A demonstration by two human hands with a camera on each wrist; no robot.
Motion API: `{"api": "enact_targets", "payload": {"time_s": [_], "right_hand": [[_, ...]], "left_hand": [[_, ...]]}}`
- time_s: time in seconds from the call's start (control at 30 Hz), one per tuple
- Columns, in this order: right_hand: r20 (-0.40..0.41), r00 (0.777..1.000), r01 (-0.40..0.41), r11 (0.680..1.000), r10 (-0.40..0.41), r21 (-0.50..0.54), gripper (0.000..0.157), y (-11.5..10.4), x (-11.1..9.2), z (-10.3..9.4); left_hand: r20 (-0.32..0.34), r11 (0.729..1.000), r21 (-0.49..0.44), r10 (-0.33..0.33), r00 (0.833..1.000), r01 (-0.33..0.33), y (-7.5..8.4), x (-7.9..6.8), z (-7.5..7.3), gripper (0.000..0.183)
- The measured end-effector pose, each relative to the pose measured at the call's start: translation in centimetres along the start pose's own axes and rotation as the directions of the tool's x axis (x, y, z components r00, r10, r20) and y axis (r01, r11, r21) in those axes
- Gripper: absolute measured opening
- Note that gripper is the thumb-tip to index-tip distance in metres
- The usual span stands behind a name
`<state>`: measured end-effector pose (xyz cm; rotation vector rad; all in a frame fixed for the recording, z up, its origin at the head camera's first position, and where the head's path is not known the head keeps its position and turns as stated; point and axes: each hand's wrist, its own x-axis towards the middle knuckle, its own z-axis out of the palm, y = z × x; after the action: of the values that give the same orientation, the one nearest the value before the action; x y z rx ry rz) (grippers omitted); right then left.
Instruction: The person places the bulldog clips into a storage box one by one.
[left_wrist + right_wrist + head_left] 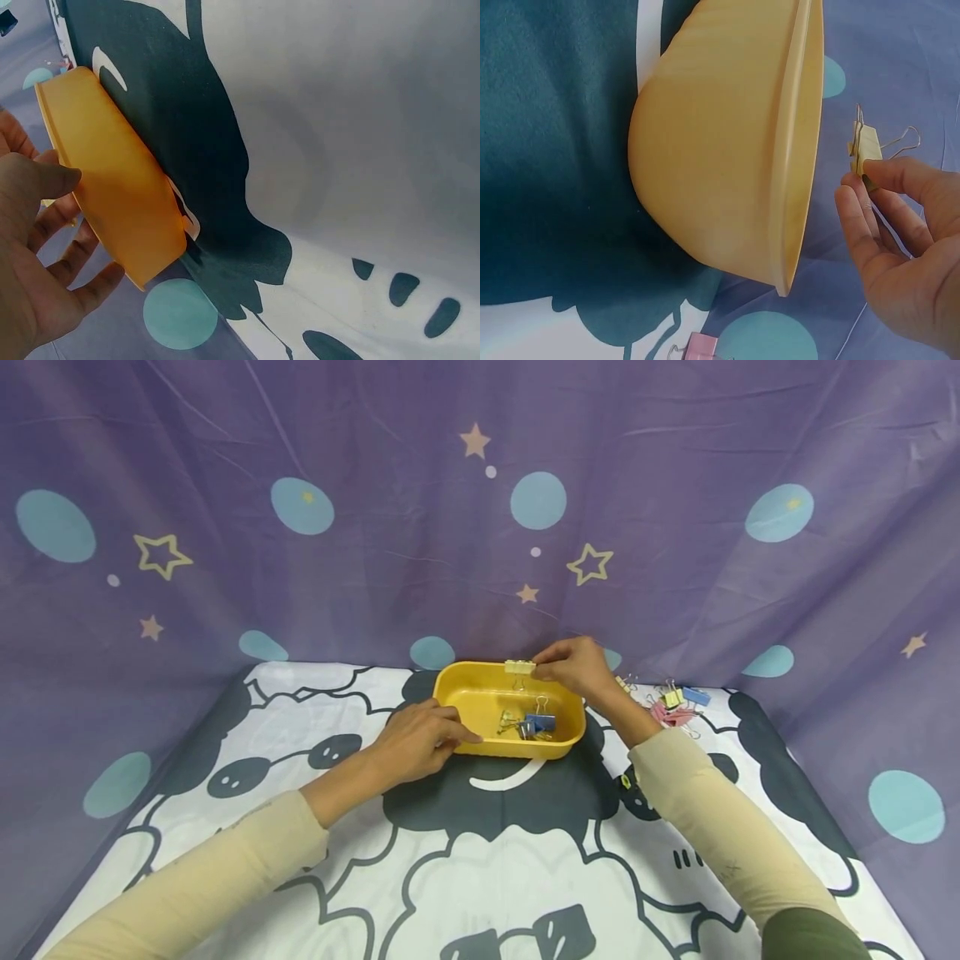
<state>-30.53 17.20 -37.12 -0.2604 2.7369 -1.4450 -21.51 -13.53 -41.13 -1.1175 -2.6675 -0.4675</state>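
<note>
A yellow plastic tub [517,749] stands in the middle of the cloth near the purple curtain. My left hand [416,739] holds the tub's near left rim; in the left wrist view its thumb lies on the outer wall [112,165]. Between thumb and fingers, my right hand [577,664] pinches a pale yellow binder clip [519,667] above the tub's far side. The right wrist view shows this clip [868,142] with its wire handles spread. Inside the tub, to the right, lie several binder clips, among them a blue one [542,722].
Right of the tub lies a loose pile of binder clips: pink [673,716], yellow [673,697] and blue [697,696]. The sheep-print cloth [495,877] covers the surface. A purple curtain [420,577] rises close behind the tub.
</note>
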Motion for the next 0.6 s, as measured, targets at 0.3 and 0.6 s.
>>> {"api": "enact_targets", "payload": {"time_s": [0.3, 0.6], "right_hand": [[-0.005, 1.0, 0.009, 0.999, -0.01, -0.044, 0.021, 0.49, 0.32, 0.4], [0.074, 0.995, 0.072, 0.988, -0.063, -0.139, 0.034, 0.71, 0.12, 0.6]], "left_hand": [[-0.005, 1.0, -0.002, -0.001, 1.0, 0.001, 0.05, 0.01, -0.04, 0.041], [-0.003, 1.0, 0.002, -0.008, 1.0, 0.008, 0.14, -0.01, -0.12, 0.04]]}}
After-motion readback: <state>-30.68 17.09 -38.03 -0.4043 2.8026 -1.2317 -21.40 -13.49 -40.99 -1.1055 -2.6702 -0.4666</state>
